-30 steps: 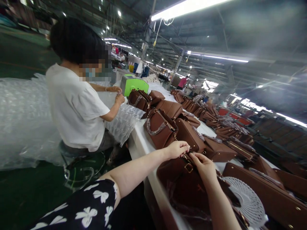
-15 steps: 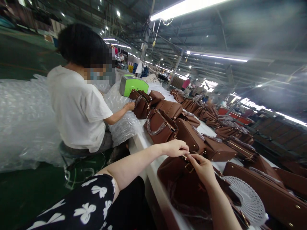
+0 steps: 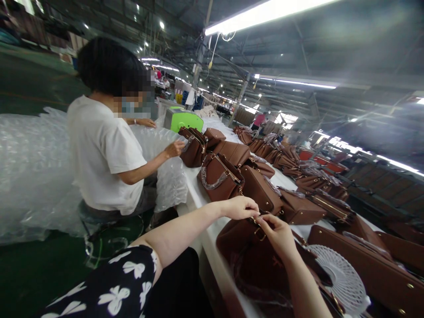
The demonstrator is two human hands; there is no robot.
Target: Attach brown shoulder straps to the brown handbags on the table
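Observation:
A dark brown handbag (image 3: pixel 261 260) stands on the table right before me, with gold fittings near its top and clear plastic film on its handle. My left hand (image 3: pixel 241 207) reaches across from the left, fingers pinched at the bag's top edge. From the right comes my right hand (image 3: pixel 278 232), its thumb and forefinger closed against the left fingertips. Both pinch at the small gold hardware there; the exact piece is hidden by the fingers. A square gold ring (image 3: pixel 260 234) hangs just below them.
More brown handbags (image 3: pixel 220 176) crowd the white table (image 3: pixel 195 187) ahead and to the right. Near my right forearm is a round white lattice piece (image 3: pixel 339 276). A co-worker (image 3: pixel 106 150) sits at left by bubble wrap (image 3: pixel 29 176) and a green machine (image 3: pixel 185 119).
My hands stay pinched at the same spot on the handbag, shifting only slightly. The co-worker's near hand has drawn back a little, and their other hand now shows near the green machine.

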